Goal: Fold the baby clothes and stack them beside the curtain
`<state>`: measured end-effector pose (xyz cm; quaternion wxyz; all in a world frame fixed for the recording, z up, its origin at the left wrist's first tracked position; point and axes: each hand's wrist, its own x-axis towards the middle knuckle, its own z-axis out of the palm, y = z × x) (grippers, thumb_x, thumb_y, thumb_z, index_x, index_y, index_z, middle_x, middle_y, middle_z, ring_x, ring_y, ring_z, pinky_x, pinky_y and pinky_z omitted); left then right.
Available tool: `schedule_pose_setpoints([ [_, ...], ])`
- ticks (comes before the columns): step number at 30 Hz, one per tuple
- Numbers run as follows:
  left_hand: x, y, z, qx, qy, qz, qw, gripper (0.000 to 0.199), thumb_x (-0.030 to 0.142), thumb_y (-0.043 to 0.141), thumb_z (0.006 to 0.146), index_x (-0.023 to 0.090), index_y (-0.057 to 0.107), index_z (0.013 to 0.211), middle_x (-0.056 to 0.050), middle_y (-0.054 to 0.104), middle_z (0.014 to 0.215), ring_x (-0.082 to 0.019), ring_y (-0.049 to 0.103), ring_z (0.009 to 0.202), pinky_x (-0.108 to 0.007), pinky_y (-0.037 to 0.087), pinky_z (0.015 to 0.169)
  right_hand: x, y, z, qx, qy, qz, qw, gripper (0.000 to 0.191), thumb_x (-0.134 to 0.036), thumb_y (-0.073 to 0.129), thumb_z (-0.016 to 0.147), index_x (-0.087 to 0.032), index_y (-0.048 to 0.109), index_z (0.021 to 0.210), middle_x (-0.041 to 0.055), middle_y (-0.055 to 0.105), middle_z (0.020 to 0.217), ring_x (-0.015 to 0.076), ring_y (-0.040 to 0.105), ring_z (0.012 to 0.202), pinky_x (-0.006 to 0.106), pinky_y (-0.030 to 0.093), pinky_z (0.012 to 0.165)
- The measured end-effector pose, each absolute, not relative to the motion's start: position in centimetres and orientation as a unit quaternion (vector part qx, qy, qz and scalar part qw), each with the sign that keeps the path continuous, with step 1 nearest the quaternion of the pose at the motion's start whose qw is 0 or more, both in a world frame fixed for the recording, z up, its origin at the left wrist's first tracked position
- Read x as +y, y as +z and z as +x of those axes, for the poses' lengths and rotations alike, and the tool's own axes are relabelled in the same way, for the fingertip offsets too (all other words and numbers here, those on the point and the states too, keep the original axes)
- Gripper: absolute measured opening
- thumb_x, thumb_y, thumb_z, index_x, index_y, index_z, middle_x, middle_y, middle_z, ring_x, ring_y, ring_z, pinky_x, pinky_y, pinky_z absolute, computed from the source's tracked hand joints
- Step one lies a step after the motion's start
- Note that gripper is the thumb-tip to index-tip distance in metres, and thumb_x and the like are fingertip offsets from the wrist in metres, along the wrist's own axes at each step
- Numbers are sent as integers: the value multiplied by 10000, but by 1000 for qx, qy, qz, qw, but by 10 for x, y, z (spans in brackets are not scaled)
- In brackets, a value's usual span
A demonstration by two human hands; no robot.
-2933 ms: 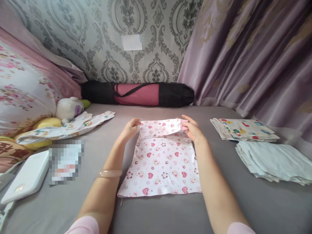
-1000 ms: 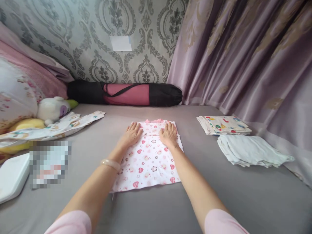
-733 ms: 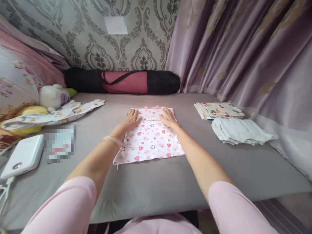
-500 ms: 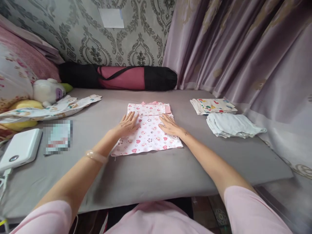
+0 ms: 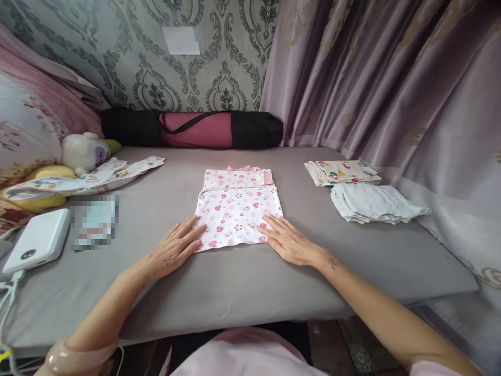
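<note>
A small white shirt (image 5: 238, 209) with pink hearts and flowers lies flat on the grey sheet. Its sleeves are folded across the upper part, and a pink cuff shows at the upper right. My left hand (image 5: 176, 243) rests open on the lower left corner of the shirt, fingers spread. On the lower right corner lies my right hand (image 5: 287, 240), also open, with its fingers flat on the fabric. Neither hand grips the cloth.
Right of the shirt lie folded printed clothes (image 5: 344, 171) and a folded pale garment (image 5: 378, 202). A white power bank (image 5: 39, 240) with a cable, a blurred packet (image 5: 94, 222) and a plush toy (image 5: 84, 153) are at left. A rolled bag (image 5: 195, 129) lies along the wall.
Both hands have slid down the shirt toward me, from its middle by the folded sleeves to its lower corners. The shirt stays flat in place.
</note>
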<state>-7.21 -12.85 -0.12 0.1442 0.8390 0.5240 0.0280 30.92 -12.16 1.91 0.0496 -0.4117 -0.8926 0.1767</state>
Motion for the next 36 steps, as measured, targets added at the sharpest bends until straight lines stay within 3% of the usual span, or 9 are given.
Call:
schedule_pose_setpoints([
  [7, -158, -5, -91, 554, 104, 819, 108, 516, 537, 317, 978, 327, 504, 1410, -49, 453, 1498, -277, 465, 1336, -430, 390, 1106, -152, 22, 326, -879, 189, -433, 73, 495, -394, 325, 1028, -304, 338, 1514, 17, 263, 1599, 220, 206, 1477, 457, 183, 1218],
  [13, -164, 10, -85, 567, 171, 799, 109, 467, 566, 370, 945, 324, 683, 1194, -78, 654, 1146, -248, 627, 1011, -380, 506, 901, -158, 29, 338, -843, 227, -473, 121, 416, -322, 396, 999, -296, 518, 1396, 22, 415, 1524, 213, 362, 1408, 403, 338, 1152],
  [19, -160, 15, -76, 582, 177, 760, 229, 455, 555, 435, 919, 281, 683, 1186, -59, 660, 929, -182, 622, 759, -266, 498, 675, -145, 22, 336, -768, 187, -577, 206, 345, -304, 410, 961, -232, 613, 1231, 72, 660, 1117, 217, 606, 1043, 367, 484, 914],
  [24, -160, 13, -79, 578, 183, 748, 272, 437, 493, 485, 905, 272, 621, 1257, -53, 647, 976, -180, 614, 806, -240, 486, 659, -133, 22, 328, -712, 192, -646, 199, 356, -298, 462, 908, -197, 609, 1215, 59, 665, 978, 191, 613, 838, 318, 464, 758],
  [28, -164, 15, -82, 568, 169, 766, 250, 466, 367, 471, 886, 287, 533, 1340, -48, 627, 1057, -164, 591, 775, -248, 495, 668, -126, 24, 323, -703, 225, -650, 179, 383, -317, 484, 890, -212, 590, 1243, 21, 664, 892, 167, 595, 767, 288, 433, 708],
  [32, -161, 14, -82, 561, 183, 782, 199, 406, 327, 428, 898, 282, 571, 1275, -53, 618, 1047, -189, 591, 873, -276, 503, 744, -121, 27, 326, -694, 287, -640, 164, 425, -397, 514, 883, -226, 573, 1267, -30, 619, 735, 145, 561, 660, 270, 417, 654],
  [36, -152, 13, -81, 540, 201, 804, 145, 339, 337, 432, 900, 270, 625, 1171, -55, 621, 990, -211, 582, 904, -312, 495, 803, -123, 31, 335, -718, 336, -592, 143, 543, -395, 620, 818, -261, 537, 1338, -21, 608, 859, 123, 530, 664, 253, 425, 641],
])
